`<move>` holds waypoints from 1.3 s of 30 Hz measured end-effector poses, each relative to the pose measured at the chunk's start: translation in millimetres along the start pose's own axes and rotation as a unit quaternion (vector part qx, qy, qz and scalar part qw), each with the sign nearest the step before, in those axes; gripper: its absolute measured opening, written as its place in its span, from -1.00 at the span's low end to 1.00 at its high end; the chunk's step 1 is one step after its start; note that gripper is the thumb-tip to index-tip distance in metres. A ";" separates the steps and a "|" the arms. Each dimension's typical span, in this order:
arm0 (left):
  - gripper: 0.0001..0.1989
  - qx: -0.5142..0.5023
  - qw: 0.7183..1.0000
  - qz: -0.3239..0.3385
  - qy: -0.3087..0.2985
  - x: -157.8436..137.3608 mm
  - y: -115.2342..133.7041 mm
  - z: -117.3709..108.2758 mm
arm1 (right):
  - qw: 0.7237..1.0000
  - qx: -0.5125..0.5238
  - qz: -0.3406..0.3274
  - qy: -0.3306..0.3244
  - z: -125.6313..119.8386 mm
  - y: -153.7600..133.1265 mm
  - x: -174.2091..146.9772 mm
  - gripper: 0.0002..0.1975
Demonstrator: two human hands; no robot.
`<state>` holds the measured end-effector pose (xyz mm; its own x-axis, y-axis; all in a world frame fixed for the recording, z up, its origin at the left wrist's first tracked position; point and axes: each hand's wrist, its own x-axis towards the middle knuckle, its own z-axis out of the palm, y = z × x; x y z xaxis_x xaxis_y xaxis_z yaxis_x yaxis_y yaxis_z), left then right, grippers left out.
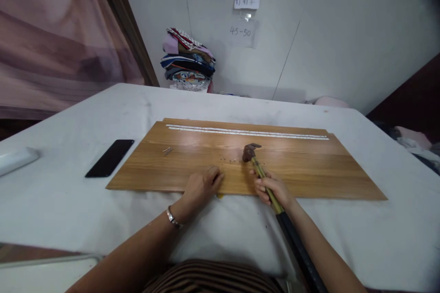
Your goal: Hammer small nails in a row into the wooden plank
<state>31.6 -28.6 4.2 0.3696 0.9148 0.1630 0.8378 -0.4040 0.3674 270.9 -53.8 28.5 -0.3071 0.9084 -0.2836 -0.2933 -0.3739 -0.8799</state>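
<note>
One hammer [279, 210]: in the right hand, with its rusty head above the middle of the wooden board [309, 165] and its black grip running back past the board's near edge; whether the head touches the wood, I cannot tell.
Right hand [279, 191]: wrapped around the yellowish handle between the head and the black grip, at the board's near edge, right of its middle.
Left hand [202, 184]: fingers curled in, resting at the board's near edge, left of its middle and well apart from the hammer; whether anything is pinched in the fingers, I cannot tell.
Bracelet [173, 218]: silvery, on the left wrist, just short of the board's near edge.
Small specks [234, 160]: a short row across the middle of the board, between the left hand and the hammer head, too small to make out.
Nails [167, 151]: a few, thin and metallic, lying loose on the left part of the board, beyond the left hand.
White strips [247, 132]: two, marked, side by side along the board's far edge.
Phone [110, 159]: dark-screened, on the white tabletop [68, 210] just off the board's left end.
Folded cloth [188, 62]: stacked beyond the board's far edge.
</note>
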 end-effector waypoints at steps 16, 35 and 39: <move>-0.76 -0.011 1.000 -0.008 -0.016 1.7 0.3 0.4 | 1.000 0.000 -0.003 0.004 -4.0 3.4 1.1 -0.64; -0.76 -0.010 1.000 -0.011 -0.011 2.5 0.6 0.0 | 1.000 0.009 -0.012 -0.002 -2.9 1.1 0.7 -0.67; -0.77 -0.001 1.000 -0.012 -0.018 3.0 -0.8 1.2 | 1.000 0.002 0.001 0.002 -3.1 1.2 0.1 -0.68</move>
<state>32.6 -25.5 3.3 0.3636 0.9236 0.1217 0.8457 -0.3820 0.3727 273.3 -53.5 26.2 -0.3047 0.9084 -0.2864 -0.2956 -0.3760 -0.8782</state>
